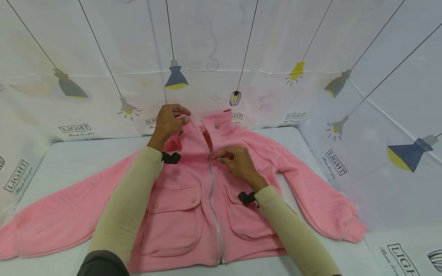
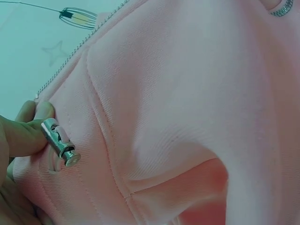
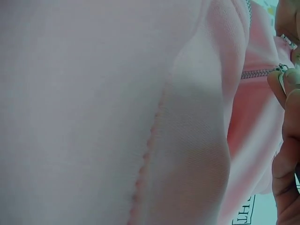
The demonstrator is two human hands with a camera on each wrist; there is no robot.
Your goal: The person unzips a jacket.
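Head view: one jacket (image 1: 179, 168) with two pockets (image 1: 172, 232) and one zip (image 1: 211, 180) lies on the table (image 1: 86, 153); the left hand (image 1: 169, 120) pinches the collar (image 1: 225, 122), the right hand (image 1: 239, 163) is at the zip.

Left wrist view: one toggle (image 2: 60, 142) sits just beside the thumb, grip closed on the collar.

Right wrist view: thumb and finger clamp one pull (image 3: 281, 79).

The head view looks forward and down from above the pink jacket (image 1: 184, 178); both wrist views face it close up, sharing its zipper (image 3: 257, 73).
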